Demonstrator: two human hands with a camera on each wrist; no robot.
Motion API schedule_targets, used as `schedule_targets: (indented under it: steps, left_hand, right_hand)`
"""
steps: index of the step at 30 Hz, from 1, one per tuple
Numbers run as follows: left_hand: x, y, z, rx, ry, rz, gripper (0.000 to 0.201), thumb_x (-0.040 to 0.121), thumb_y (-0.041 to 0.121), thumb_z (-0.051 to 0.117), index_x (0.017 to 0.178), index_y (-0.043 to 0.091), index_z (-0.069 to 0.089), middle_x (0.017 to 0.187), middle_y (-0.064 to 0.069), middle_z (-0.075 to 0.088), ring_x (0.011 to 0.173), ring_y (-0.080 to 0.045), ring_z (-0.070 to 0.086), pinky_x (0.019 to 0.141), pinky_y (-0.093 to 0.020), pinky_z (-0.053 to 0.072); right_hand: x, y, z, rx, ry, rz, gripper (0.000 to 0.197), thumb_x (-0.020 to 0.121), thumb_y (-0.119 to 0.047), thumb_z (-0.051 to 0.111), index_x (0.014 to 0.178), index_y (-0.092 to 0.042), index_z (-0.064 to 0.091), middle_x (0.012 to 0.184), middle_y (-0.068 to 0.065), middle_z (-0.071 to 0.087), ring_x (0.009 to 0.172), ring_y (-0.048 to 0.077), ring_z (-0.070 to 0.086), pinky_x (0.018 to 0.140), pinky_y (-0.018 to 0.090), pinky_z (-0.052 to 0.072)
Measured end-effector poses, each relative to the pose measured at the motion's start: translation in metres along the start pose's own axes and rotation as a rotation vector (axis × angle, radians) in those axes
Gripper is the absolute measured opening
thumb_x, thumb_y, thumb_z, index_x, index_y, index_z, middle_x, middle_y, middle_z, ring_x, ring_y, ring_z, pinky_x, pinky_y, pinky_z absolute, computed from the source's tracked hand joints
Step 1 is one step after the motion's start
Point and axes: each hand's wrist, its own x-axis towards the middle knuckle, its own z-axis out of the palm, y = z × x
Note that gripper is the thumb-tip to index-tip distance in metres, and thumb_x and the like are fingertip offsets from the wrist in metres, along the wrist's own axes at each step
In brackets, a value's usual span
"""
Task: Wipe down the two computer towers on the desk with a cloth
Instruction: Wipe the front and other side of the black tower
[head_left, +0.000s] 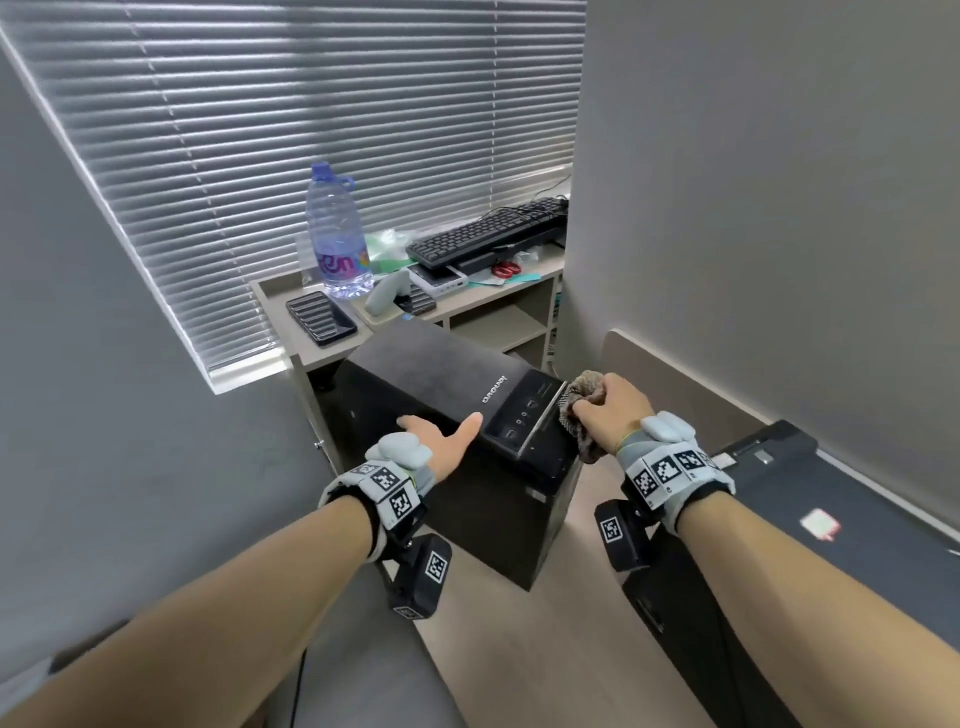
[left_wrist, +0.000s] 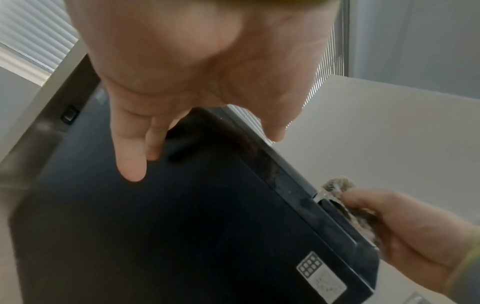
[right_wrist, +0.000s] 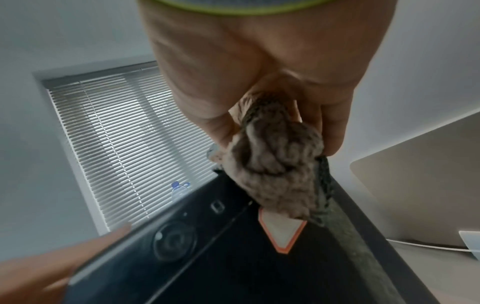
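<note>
1. We take the step in hand to be wiping the front face of the upright black tower (head_left: 447, 395), so we keep the cloth (head_left: 584, 410) bunched into one firm pad and press it flat against the panel rather than dabbing with a loose corner.
2. We would draw it down the face in overlapping passes, taking in the silver trim at the top front edge and the ports just behind it, where dust probably collects; the top panel looks dull and smeared, so it likely needs a pass too.
3. Our right hand (head_left: 613, 410) is clenched round the brown, mottled cloth, thumb on the near side and fingers curled over it; the right wrist view shows the wad bulging out below the fingers and touching the tower's front.
4. Our left hand (head_left: 441, 441) is released and flat, fingers straight against the tower's left side, thumb along the top edge. We judge this bracing worth keeping, since a tall, narrow case could rock or slide under sideways pressure.
5. The tower stands between our hands, its logo and ports toward the right hand.
6. The second tower (head_left: 810, 499) lies flat to the right, near our right forearm, touched by neither hand.
</note>
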Motion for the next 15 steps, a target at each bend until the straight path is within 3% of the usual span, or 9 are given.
schedule_targets:
  steps: [3, 5, 7, 9, 12, 15]
  left_hand:
    - [-0.002, 0.005, -0.005, 0.035, 0.03, 0.068, 0.174, 0.012, 0.108, 0.01, 0.151, 0.003, -0.002, 0.126, -0.027, 0.055, 0.111, -0.043, 0.057, 0.096, -0.052, 0.047]
    - [-0.004, 0.012, -0.009, 0.079, 0.045, 0.132, 0.165, 0.02, 0.109, 0.015, 0.147, 0.004, 0.017, 0.117, -0.022, 0.062, 0.105, -0.042, 0.061, 0.092, -0.052, 0.05]
    - [-0.005, 0.017, -0.016, 0.128, 0.066, 0.201, 0.143, 0.027, 0.109, 0.02, 0.127, 0.01, 0.041, 0.098, -0.017, 0.068, 0.09, -0.038, 0.066, 0.085, -0.05, 0.054]
    - [-0.007, 0.02, -0.022, 0.156, 0.07, 0.257, 0.127, 0.029, 0.109, 0.023, 0.109, 0.014, 0.049, 0.087, -0.012, 0.068, 0.08, -0.035, 0.068, 0.081, -0.047, 0.056]
    - [-0.021, 0.028, -0.031, 0.183, 0.048, 0.329, 0.11, 0.051, 0.101, 0.035, 0.115, 0.013, 0.052, 0.092, -0.009, 0.067, 0.082, -0.032, 0.066, 0.083, -0.044, 0.054]
    - [-0.031, 0.031, -0.032, 0.195, 0.091, 0.384, 0.083, 0.08, 0.077, 0.048, 0.127, 0.009, 0.05, 0.114, -0.009, 0.063, 0.098, -0.032, 0.061, 0.085, -0.037, 0.047]
  right_hand:
    - [-0.01, 0.011, 0.002, -0.053, -0.024, -0.014, 0.017, 0.078, -0.035, 0.057, 0.074, -0.024, 0.044, 0.096, 0.005, 0.055, 0.081, 0.026, 0.054, 0.068, 0.031, 0.037]
    - [-0.018, 0.018, 0.001, -0.082, -0.026, 0.005, 0.018, 0.076, -0.038, 0.057, 0.08, -0.022, 0.049, 0.103, 0.008, 0.053, 0.089, 0.031, 0.057, 0.073, 0.034, 0.043]
    - [-0.024, 0.023, 0.002, -0.126, -0.029, 0.008, 0.023, 0.078, -0.037, 0.057, 0.088, -0.017, 0.052, 0.105, 0.01, 0.051, 0.095, 0.033, 0.056, 0.078, 0.035, 0.045]
    - [-0.03, 0.027, 0.001, -0.176, -0.037, 0.003, 0.025, 0.079, -0.038, 0.056, 0.09, -0.017, 0.051, 0.106, 0.01, 0.051, 0.097, 0.033, 0.055, 0.079, 0.035, 0.045]
    - [-0.036, 0.029, 0.0, -0.207, -0.063, -0.017, 0.022, 0.081, -0.037, 0.056, 0.09, -0.018, 0.049, 0.106, 0.011, 0.05, 0.098, 0.033, 0.054, 0.081, 0.033, 0.045]
    - [-0.039, 0.03, -0.001, -0.206, -0.012, -0.062, 0.024, 0.082, -0.032, 0.058, 0.097, -0.013, 0.059, 0.109, 0.013, 0.048, 0.102, 0.033, 0.051, 0.086, 0.034, 0.044]
